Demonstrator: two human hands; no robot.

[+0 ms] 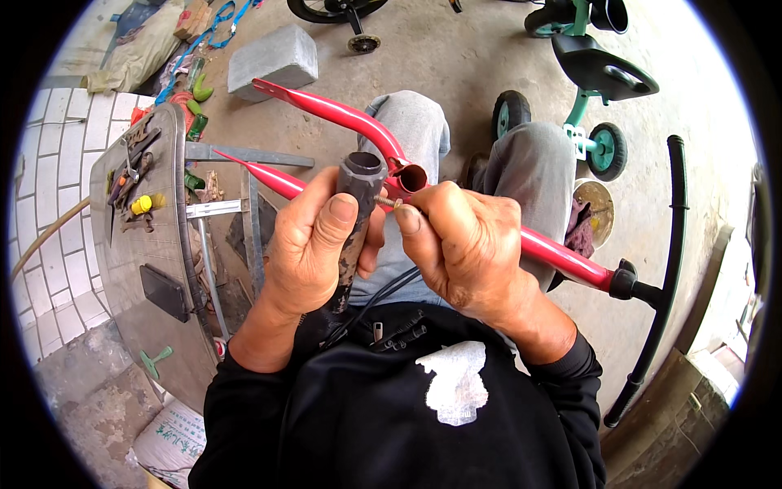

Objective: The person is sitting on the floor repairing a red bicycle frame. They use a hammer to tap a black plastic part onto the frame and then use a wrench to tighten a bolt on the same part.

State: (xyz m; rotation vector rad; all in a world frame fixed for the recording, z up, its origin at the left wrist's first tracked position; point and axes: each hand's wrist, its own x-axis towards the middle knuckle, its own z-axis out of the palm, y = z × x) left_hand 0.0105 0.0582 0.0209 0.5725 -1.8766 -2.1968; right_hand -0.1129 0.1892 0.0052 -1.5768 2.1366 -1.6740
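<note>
My left hand (pixel 305 244) is closed round a worn black metal tube (pixel 360 175), held upright with its open end up. My right hand (pixel 460 244) pinches a small bolt (pixel 388 201) against the tube's right side. Behind both hands a red bicycle frame (pixel 562 257) lies across my lap, with a short open red socket (pixel 411 179) at its middle and two flattened ends reaching left. At its right end is a black handlebar (pixel 672 213). Dark cables (pixel 389 289) hang below my hands.
A metal table (pixel 122 253) at left holds tools (pixel 134 163), a yellow object (pixel 140 204) and a black case (pixel 163 289). A concrete block (pixel 273 65), a teal tricycle (pixel 603 77), a bucket (pixel 599 224) with a dark cloth and part of a black wheeled bike (pixel 346 12) are on the floor.
</note>
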